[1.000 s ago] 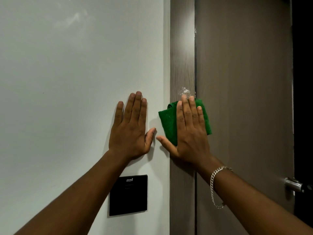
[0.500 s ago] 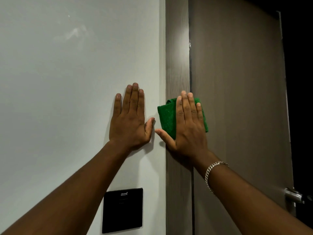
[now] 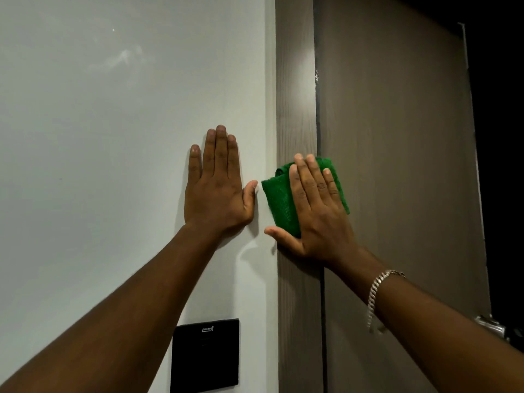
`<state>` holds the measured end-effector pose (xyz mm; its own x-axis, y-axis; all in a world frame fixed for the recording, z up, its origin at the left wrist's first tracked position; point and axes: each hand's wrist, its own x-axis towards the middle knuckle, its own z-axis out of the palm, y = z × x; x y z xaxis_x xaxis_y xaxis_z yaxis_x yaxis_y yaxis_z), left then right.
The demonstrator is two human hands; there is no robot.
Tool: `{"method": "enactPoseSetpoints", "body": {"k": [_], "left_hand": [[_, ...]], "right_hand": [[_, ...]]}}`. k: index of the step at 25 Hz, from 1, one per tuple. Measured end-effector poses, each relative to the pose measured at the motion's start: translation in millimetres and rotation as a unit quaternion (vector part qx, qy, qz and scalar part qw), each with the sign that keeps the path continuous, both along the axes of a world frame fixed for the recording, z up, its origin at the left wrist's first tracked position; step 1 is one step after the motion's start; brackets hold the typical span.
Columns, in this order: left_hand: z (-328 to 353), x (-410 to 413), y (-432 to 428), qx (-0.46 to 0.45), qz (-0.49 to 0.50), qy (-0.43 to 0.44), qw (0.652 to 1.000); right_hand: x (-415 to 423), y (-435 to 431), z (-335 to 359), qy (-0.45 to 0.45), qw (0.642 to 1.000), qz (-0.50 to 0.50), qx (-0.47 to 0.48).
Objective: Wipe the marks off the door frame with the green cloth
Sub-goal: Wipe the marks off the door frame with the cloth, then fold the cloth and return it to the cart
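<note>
A brown wood-grain door frame (image 3: pixel 295 95) runs vertically between the white wall and the door. My right hand (image 3: pixel 317 211) lies flat on the folded green cloth (image 3: pixel 279 199) and presses it against the frame at mid height. The cloth sticks out to the left of my fingers and a little past the frame's right edge. A small white mark (image 3: pixel 316 76) shows on the frame's right edge, well above the cloth. My left hand (image 3: pixel 217 185) rests flat on the white wall (image 3: pixel 113 137), fingers up, holding nothing.
The brown door (image 3: pixel 397 165) stands right of the frame, with a metal handle (image 3: pixel 492 324) at the lower right. A black wall panel (image 3: pixel 205 354) sits below my left hand. Darkness lies beyond the door's right edge.
The whitish smear above the cloth a second ago is no longer visible. My right hand and the cloth slid slightly up over that spot. The left hand stayed on the wall.
</note>
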<state>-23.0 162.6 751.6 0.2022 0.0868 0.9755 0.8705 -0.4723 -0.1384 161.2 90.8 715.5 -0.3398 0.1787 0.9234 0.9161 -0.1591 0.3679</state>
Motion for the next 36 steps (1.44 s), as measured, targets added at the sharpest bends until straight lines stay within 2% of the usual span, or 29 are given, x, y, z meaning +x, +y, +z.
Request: {"method": "enactPoseSetpoints", "body": {"k": [2,6,9,11,14,16,18,19,21,22,27,31,34,36], "left_hand": [[-1.6,-0.2,-1.1,-0.007,-0.001,0.0,1.0],[-2.9,0.9,0.6,-0.013,-0.006,-0.001,1.0],[-1.3,-5.2,0.0,-0.007,-0.055,-0.003,0.998],[-1.4,-5.0,-5.9,-0.016,-0.123,-0.019,0.992],[-10.1,12.9,-25.0,-0.078,-0.229,-0.02,0.97],[-16.0,28.9,-36.1,-0.11,-0.247,-0.032,0.962],[-14.1,37.9,-49.3,-0.135,-0.285,-0.107,0.943],[-12.4,39.6,-55.5,-0.143,-0.303,-0.146,0.931],[-15.5,41.2,-64.6,-0.138,-0.331,-0.202,0.911],[-21.4,41.4,-69.8,-0.137,-0.356,-0.215,0.899],[-87.6,34.4,-101.4,-0.234,-0.466,-0.225,0.823],[-182.8,29.3,-116.0,-0.335,-0.448,-0.283,0.779],[-276.2,21.1,-130.4,-0.424,-0.405,-0.305,0.751],[-342.0,13.5,-138.0,-0.496,-0.349,-0.308,0.733]], "right_hand": [[10.5,-3.1,0.7,-0.009,1.0,-0.013,-0.002],[-13.2,0.1,41.8,0.102,0.995,0.008,0.005],[-12.8,-6.8,38.6,0.061,0.997,0.018,-0.046],[-6.3,-17.1,34.2,0.066,0.989,0.085,-0.097],[-8.9,-30.7,41.5,0.134,0.961,0.182,-0.158],[-10.6,-36.9,45.7,0.154,0.952,0.212,-0.159],[-7.8,-42.4,45.5,0.211,0.936,0.249,-0.131],[-5.4,-46.0,42.9,0.269,0.916,0.277,-0.11],[-3.1,-53.0,33.7,0.382,0.847,0.36,-0.088],[-2.4,-56.2,25.4,0.407,0.821,0.392,-0.085],[-1.1,-76.3,-54.9,0.443,0.795,0.406,-0.082],[-14.2,-90.7,-168.6,0.52,0.737,0.403,-0.157],[-23.3,-101.6,-265.1,0.62,0.657,0.364,-0.226],[-27.9,-108.1,-326.1,0.671,0.618,0.311,-0.266]]}}
